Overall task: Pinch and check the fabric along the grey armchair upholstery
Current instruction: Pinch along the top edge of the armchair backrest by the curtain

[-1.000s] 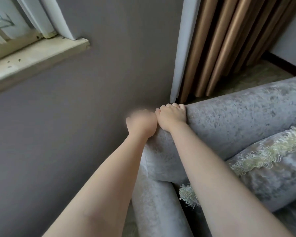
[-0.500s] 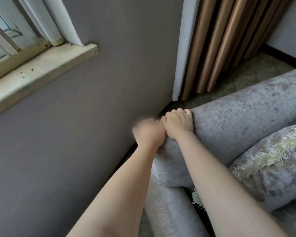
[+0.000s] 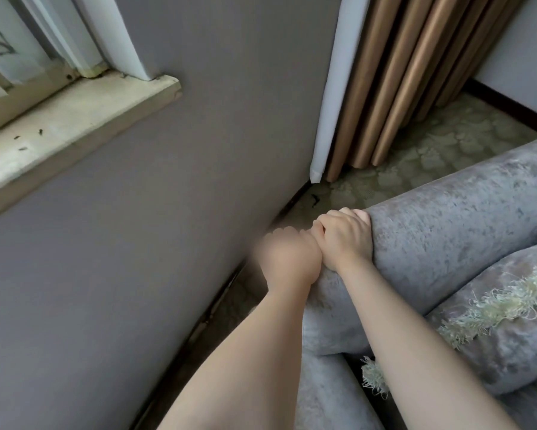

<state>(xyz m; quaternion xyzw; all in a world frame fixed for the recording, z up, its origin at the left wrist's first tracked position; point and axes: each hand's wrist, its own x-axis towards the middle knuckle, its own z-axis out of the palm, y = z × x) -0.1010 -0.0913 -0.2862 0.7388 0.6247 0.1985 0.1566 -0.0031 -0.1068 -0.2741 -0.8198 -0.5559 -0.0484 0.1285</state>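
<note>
I see a smooth, matt grey wall (image 3: 199, 212) filling the left of my view, with a chipped cream window sill (image 3: 75, 119) set into it. Bronze curtain (image 3: 400, 72) folds hang in tube-like pleats over a pale patterned carpet (image 3: 431, 144).

The armchair (image 3: 462, 231) sits at the right, covered in mottled grey crushed velvet. Its top is a thick padded roll whose long axis runs from the right edge down toward the centre, with the rounded end pointing at the wall. A matching cushion (image 3: 509, 336) with a shaggy cream fringe (image 3: 493, 305) lies against it.

My right hand (image 3: 344, 240) curls over that rounded end, fingers gripping the fabric. My left hand (image 3: 287, 259) is blurred, balled up and touching the right. I cannot tell whether it pinches any cloth.
</note>
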